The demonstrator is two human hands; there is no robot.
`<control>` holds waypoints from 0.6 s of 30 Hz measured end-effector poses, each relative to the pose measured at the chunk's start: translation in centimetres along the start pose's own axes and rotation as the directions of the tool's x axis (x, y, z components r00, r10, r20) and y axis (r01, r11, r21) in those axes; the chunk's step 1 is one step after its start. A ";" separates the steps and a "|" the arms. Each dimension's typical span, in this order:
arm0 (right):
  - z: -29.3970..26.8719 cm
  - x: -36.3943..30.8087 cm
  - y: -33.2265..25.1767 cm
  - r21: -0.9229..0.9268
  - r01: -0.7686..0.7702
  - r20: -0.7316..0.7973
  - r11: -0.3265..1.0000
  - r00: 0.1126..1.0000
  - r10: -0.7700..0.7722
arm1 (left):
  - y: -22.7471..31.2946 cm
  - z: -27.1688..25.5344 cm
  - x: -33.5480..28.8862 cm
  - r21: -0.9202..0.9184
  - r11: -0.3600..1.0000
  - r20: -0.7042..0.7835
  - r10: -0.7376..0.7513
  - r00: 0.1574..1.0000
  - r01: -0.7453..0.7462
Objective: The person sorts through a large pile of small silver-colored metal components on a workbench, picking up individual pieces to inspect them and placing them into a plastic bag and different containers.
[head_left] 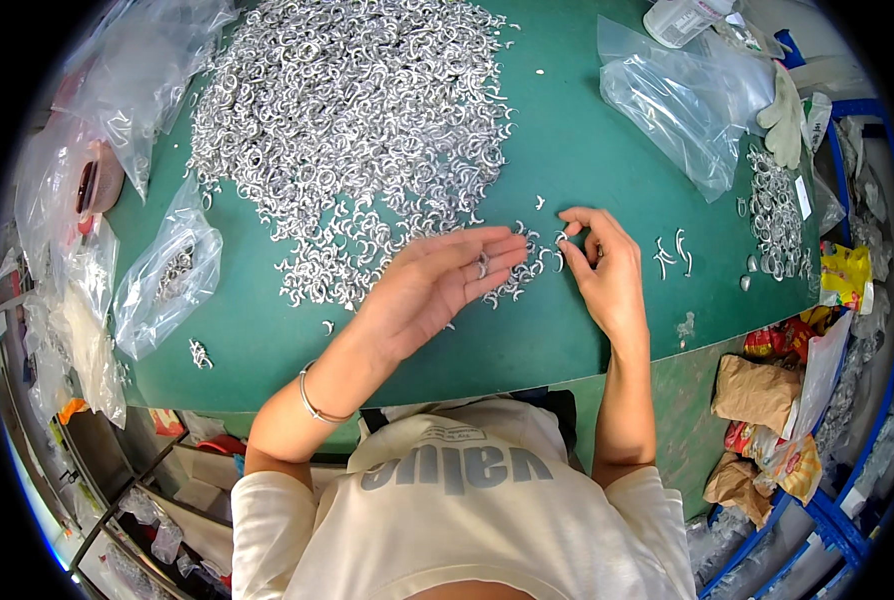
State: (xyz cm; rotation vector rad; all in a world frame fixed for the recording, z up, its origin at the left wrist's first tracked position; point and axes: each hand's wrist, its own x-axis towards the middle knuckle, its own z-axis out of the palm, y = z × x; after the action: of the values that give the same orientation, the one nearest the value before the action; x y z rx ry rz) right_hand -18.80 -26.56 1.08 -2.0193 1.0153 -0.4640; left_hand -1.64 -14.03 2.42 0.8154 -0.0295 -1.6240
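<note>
On the far left I have loose, crumpled clear plastic bags (132, 75) and, among them, a pinkish rounded container (105, 182). Just right of these, an open clear plastic bag (137, 310) with a few silvery pieces inside lies on the dark green tabletop (587, 110), and a small silvery cluster (200, 354) sits near the table's front edge. Next I see the broad heap of small, curved silver metal pieces (347, 110), spread from the far edge and thinning toward the person. A thin silver bangle (312, 398) circles the left wrist. The left hand (417, 285) is turned palm up, its fingers extended and lightly bent, and a small silver piece (483, 265) rests against them; whether it is a full ring or a curve, I can't tell. More loose pieces lie beyond its fingertips. The right hand (612, 275) is half curled, thumb and forefinger beside a slim silver curve (560, 245); I can't tell whether they pinch it. To its right I find a few longer silver curves (675, 255), then another clear plastic bag (657, 115) farther back, a white bottle (679, 22), a pale fabric glove (783, 115) and a pile of silver rings (777, 220) near the right edge.
</note>
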 end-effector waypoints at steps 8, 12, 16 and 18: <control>-0.4 -0.2 1.0 0.595 -0.121 0.095 0.795 0.992 0.081 | -1.8 0.4 -1.3 -0.041 0.997 -0.003 -0.060 0.998 0.060; -0.1 -0.8 1.3 0.635 -0.154 0.143 0.757 0.986 0.081 | -3.1 1.7 -1.0 -0.056 0.995 -0.025 -0.089 0.996 0.087; 0.1 -3.1 -0.6 0.670 -0.210 0.289 0.713 0.957 0.010 | -4.4 1.6 -0.3 -0.183 0.975 -0.028 -0.135 0.990 0.128; -0.3 -3.7 -2.3 0.605 -0.176 0.376 0.776 0.923 -0.084 | -5.1 0.8 0.1 -0.266 0.949 0.077 -0.155 0.985 0.170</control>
State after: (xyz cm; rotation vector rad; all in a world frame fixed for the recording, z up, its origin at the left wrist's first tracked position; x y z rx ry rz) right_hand -20.06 -22.99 3.24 -1.3875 0.5537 -0.3040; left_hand -6.45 -13.23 0.69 0.5725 0.2227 -1.7584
